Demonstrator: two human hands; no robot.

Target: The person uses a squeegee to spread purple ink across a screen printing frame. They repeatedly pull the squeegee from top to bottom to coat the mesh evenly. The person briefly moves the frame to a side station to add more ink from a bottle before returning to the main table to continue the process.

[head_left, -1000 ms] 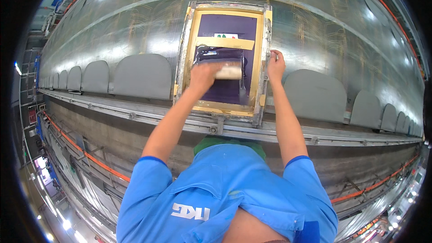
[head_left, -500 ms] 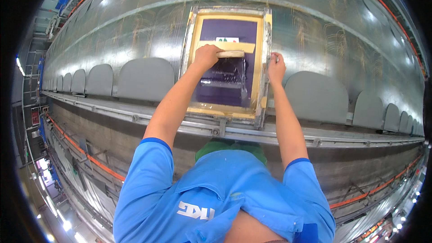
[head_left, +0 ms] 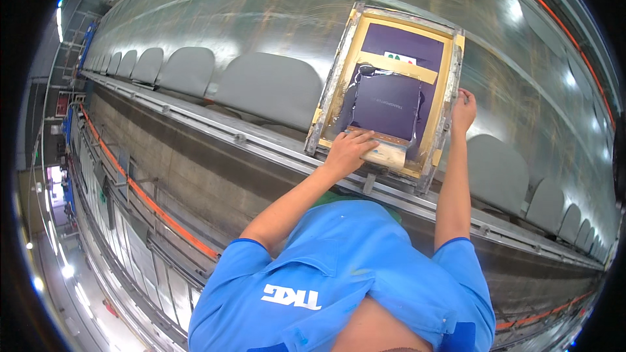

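One pale squeegee point(head_left: 390, 153) rests inside the near end of a taped frame point(head_left: 448, 91) on the metal tabletop point(head_left: 274, 29); the left hand's point(head_left: 349, 151) fingers grip it, while the right hand's point(head_left: 463, 112) fingers curl at the frame's right edge, their hold unclear.

Compared with half a second ago, the left hand point(head_left: 352, 150) and the squeegee point(head_left: 389, 154) are now away from the yellow tape strip point(head_left: 399, 68), at the near end of the frame point(head_left: 342, 58). The whole frame appears farther right and more slanted.
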